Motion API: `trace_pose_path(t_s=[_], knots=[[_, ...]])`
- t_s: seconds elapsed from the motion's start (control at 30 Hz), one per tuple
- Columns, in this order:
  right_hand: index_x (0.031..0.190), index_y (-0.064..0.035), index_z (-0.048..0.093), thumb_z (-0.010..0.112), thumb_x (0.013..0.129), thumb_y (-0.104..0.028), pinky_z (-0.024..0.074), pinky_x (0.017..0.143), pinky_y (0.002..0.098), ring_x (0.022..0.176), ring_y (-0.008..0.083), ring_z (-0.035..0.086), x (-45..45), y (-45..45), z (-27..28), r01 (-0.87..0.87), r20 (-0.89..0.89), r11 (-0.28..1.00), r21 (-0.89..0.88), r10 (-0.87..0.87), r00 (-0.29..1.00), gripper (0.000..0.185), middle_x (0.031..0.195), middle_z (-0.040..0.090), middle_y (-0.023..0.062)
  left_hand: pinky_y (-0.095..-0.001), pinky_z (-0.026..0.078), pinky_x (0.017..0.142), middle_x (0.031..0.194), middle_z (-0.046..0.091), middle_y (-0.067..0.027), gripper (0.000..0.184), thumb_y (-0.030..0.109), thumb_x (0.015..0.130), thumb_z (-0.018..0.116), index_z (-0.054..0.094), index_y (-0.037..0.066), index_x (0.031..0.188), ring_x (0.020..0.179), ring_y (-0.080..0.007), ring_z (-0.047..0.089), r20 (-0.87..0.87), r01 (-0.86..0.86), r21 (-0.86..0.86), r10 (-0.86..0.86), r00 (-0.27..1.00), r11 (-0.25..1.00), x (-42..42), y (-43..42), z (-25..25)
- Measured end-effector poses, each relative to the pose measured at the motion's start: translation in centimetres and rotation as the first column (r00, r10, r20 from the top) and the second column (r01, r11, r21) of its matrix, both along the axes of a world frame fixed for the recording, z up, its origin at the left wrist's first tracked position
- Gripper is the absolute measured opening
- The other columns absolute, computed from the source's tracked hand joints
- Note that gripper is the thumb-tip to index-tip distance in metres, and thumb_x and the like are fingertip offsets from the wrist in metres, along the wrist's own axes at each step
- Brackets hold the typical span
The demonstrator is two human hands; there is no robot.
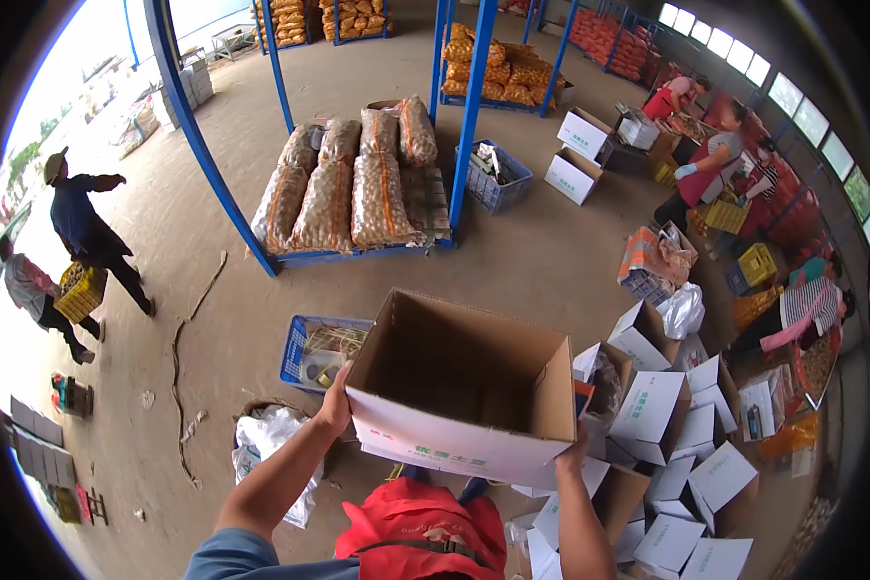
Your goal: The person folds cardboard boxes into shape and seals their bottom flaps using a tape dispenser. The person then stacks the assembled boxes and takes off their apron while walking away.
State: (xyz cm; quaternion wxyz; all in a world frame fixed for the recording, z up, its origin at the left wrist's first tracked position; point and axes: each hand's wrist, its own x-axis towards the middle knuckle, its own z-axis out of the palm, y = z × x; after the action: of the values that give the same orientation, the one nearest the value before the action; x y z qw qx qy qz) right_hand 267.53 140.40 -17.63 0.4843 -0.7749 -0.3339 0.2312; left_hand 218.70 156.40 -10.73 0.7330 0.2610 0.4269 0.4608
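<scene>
My left hand (336,403) is closed on the left front corner of a large cardboard box (464,447). My right hand (571,458) grips the same box at its right front corner, its fingers partly hidden behind the wall. White outside with green and red print, the box is brown inside, and its top is open. No contents show in its shadowed interior. It is held in front of my red apron (425,527). Just beyond its left side, a blue plastic crate (295,350) on the floor contains straw-like strips and small items.
Many white cartons (652,416) are heaped at my right. A white sack (275,454) lies at my left. Ahead, filled mesh sacks (329,198) rest on a blue rack (358,254). Several people work on the right; two people carry a yellow crate (82,293) on the left.
</scene>
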Motion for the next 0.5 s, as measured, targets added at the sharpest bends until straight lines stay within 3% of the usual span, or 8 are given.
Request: trace_pose_path(t_s=[0.03, 0.1, 0.23, 0.3, 0.33, 0.37, 0.43, 0.5], knots=[[0.108, 0.0023, 0.07, 0.063, 0.103, -0.03, 0.0531, 0.076, 0.0397, 0.081, 0.0237, 0.07, -2.4, -0.3, 3.4, 0.021, 0.107, 0.968, -0.249, 0.006, 0.994, 0.034, 0.093, 0.076, 0.0152, -0.038, 0.036, 0.12, 0.154, 0.056, -0.0112, 0.071, 0.055, 0.11, 0.043, 0.046, 0.0, 0.154, 0.14, -0.0237, 0.053, 0.059, -0.025, -0.042, 0.028, 0.998, 0.999, -1.1, -0.6, -2.9], [0.105, 0.0053, 0.07, 0.062, 0.103, -0.031, 0.0525, 0.077, 0.0431, 0.082, 0.0303, 0.071, -4.7, -2.9, -0.9, 0.117, -0.109, 0.992, -0.054, -0.123, 0.986, 0.038, 0.091, 0.074, 0.0225, -0.0379, 0.035, 0.122, 0.158, 0.051, -0.0121, 0.075, 0.056, 0.108, 0.047, 0.044, -0.001, 0.156, 0.144, -0.0248, 0.049, 0.201, 0.36, 0.098, -0.373, 0.906, 0.928, -2.6, -1.3, -1.3], [0.103, 0.0069, 0.07, 0.063, 0.104, -0.031, 0.0523, 0.078, 0.0451, 0.083, 0.0347, 0.071, -6.6, -6.5, -2.0, 0.202, -0.107, 0.968, -0.15, -0.219, 0.97, 0.038, 0.091, 0.073, 0.0256, -0.0377, 0.035, 0.121, 0.157, 0.052, -0.0128, 0.078, 0.056, 0.106, 0.054, 0.042, -0.001, 0.157, 0.144, -0.0236, 0.049, 0.091, 0.395, 0.009, -0.394, 0.915, 0.919, -2.7, -2.3, 0.9], [0.105, 0.0067, 0.07, 0.063, 0.104, -0.03, 0.0523, 0.08, 0.0462, 0.085, 0.0379, 0.072, -7.9, -6.5, 0.5, 0.195, -0.004, 0.952, -0.235, -0.202, 0.979, 0.038, 0.092, 0.074, 0.0256, -0.0373, 0.034, 0.121, 0.157, 0.051, -0.0116, 0.078, 0.054, 0.104, 0.059, 0.039, 0.003, 0.16, 0.145, -0.0213, 0.046, -0.423, 0.535, 0.003, -0.484, 0.766, 0.845, -2.9, -1.6, 1.4], [0.108, 0.0066, 0.069, 0.062, 0.104, -0.03, 0.0518, 0.082, 0.0474, 0.087, 0.0399, 0.072, -7.9, -6.6, -0.3, 0.172, -0.041, 0.962, -0.211, -0.185, 0.982, 0.037, 0.093, 0.074, 0.025, -0.037, 0.045, 0.108, 0.137, 0.066, -0.0108, 0.064, 0.044, 0.102, 0.065, 0.055, 0.002, 0.148, 0.126, -0.0181, 0.06, -0.608, 0.519, -0.03, -0.428, 0.669, 0.854, -2.6, -1.2, 0.3], [0.11, 0.0066, 0.069, 0.062, 0.104, -0.03, 0.0518, 0.084, 0.0483, 0.089, 0.0415, 0.071, -8.9, -5.7, 4.1, 0.178, -0.186, 0.951, -0.252, -0.228, 0.956, 0.038, 0.094, 0.074, 0.0245, -0.037, 0.045, 0.108, 0.137, 0.066, -0.0108, 0.064, 0.044, 0.102, 0.065, 0.055, 0.002, 0.148, 0.126, -0.0181, 0.06, -0.614, 0.526, -0.03, -0.431, 0.662, 0.85, -2.6, -0.1, -1.0], [0.111, 0.0061, 0.069, 0.062, 0.104, -0.031, 0.0537, 0.084, 0.0468, 0.091, 0.0404, 0.072, -7.7, -6.7, 0.6, 0.159, -0.031, 0.963, -0.216, -0.169, 0.985, 0.039, 0.096, 0.075, 0.0231, -0.0374, 0.053, 0.089, 0.11, 0.075, -0.0085, 0.046, 0.035, 0.097, 0.068, 0.07, -0.001, 0.126, 0.098, -0.0175, 0.067, -0.809, 0.455, -0.297, -0.474, 0.346, 0.839, -3.4, 2.2, -2.4], [0.111, 0.0052, 0.069, 0.062, 0.104, -0.033, 0.0551, 0.083, 0.0448, 0.091, 0.0407, 0.073, -7.1, -8.0, 2.9, 0.168, -0.133, 0.978, -0.12, -0.183, 0.974, 0.039, 0.097, 0.076, 0.0226, -0.0381, 0.052, 0.071, 0.088, 0.075, -0.0046, 0.034, 0.027, 0.092, 0.067, 0.076, -0.003, 0.106, 0.076, -0.0164, 0.064, -0.873, 0.422, -0.205, -0.36, 0.328, 0.883, -3.2, 2.4, 0.0]])
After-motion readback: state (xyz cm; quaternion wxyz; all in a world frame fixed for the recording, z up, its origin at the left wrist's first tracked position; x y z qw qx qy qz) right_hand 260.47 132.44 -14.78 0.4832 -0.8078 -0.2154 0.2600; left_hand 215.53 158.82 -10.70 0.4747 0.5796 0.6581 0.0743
